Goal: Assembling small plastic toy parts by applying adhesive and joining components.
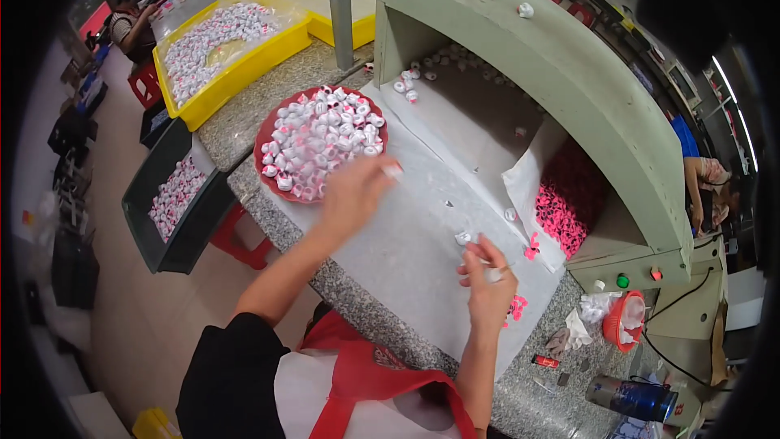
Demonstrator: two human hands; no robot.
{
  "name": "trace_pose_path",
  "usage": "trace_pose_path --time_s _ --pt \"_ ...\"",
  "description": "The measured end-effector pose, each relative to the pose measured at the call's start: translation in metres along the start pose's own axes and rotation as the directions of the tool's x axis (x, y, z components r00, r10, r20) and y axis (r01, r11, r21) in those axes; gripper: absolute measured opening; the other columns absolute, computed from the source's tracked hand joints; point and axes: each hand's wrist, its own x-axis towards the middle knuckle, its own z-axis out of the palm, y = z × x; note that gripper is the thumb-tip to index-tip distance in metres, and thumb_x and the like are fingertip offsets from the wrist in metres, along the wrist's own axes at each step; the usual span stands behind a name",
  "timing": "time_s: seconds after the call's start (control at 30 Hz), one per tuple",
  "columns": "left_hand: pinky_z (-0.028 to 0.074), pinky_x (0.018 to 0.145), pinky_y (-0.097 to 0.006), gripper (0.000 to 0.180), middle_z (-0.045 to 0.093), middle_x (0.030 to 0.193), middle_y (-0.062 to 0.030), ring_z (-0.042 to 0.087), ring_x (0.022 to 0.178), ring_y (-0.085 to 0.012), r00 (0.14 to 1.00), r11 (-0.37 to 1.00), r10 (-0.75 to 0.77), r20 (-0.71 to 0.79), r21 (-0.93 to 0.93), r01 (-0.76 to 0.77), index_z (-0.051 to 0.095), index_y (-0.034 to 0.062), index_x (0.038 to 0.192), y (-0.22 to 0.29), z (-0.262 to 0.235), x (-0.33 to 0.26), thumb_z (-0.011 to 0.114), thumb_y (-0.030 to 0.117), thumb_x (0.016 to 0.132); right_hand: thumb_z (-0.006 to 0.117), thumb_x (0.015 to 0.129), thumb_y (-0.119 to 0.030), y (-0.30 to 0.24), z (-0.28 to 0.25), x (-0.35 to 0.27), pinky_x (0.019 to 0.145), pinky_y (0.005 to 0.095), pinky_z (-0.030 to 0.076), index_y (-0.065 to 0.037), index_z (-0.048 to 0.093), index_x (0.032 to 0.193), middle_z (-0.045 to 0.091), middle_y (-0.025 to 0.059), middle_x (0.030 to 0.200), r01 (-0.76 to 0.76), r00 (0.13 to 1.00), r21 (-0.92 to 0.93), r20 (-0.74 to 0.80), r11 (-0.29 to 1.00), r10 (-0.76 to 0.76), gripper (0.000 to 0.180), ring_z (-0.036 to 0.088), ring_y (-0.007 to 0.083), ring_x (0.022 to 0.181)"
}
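White piece [463, 237] lies at eleven o'clock from the person's right hand [490, 280], by its fingertips; that hand is half-curled, and from where I stand I can't tell whether it grips anything. At ten o'clock the left hand [355, 195] blurs beside a red bowl [262, 142] of similar pieces, its hold unclear. Pink bits [565, 207] fill the arched housing [561, 41] toward two o'clock.

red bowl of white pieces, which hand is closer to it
Left. The left hand is right by the lower right rim of the red bowl; the right hand is farther off to the right, over the white sheet.
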Motion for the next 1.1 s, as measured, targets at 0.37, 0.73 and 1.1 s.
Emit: trace_pose_path --time_s 0.37,0.73,1.1 --pt "0.047 0.066 -0.034 0.028 0.055 0.094 -0.0103 0.055 0.086 -0.0252 0.964 0.981 0.196 0.177 -0.028 -0.194 0.061 0.0097 0.095 0.021 0.053 0.004 0.063 0.002 0.068 0.060 0.074 0.002 0.013 -0.070 -0.013 0.052 0.0226 0.047 -0.001 0.045 0.097 0.053 0.0054 0.079 0.103 0.960 0.111 -0.271 0.988 -0.070 0.028 0.057 0.0130 0.062" --pt "0.051 0.070 -0.026 0.025 0.053 0.109 -0.0136 0.061 0.082 -0.0184 0.670 0.070 0.114 0.733 -0.679 0.731 0.053 0.0023 0.106 0.116 0.035 0.014 0.055 0.000 0.080 0.060 0.070 0.010 -0.027 -0.091 -0.066 0.080 0.0330 0.048 -0.001 0.042 0.097 0.053 0.0087 0.088 0.285 0.916 0.177 -0.341 0.942 -0.213 0.034 0.058 0.0192 0.082" --pt "0.048 0.082 -0.029 0.029 0.056 0.103 -0.0164 0.057 0.096 -0.0205 0.782 0.393 -0.026 0.623 -0.713 0.581 0.048 -0.0068 0.102 0.132 0.042 -0.040 0.056 -0.012 0.075 0.069 0.062 -0.004 -0.054 -0.063 -0.084 0.063 0.0215 0.045 0.004 0.054 0.099 0.059 0.0083 0.081 0.302 0.895 -0.011 -0.342 0.953 -0.287 0.041 0.056 0.0120 0.068"
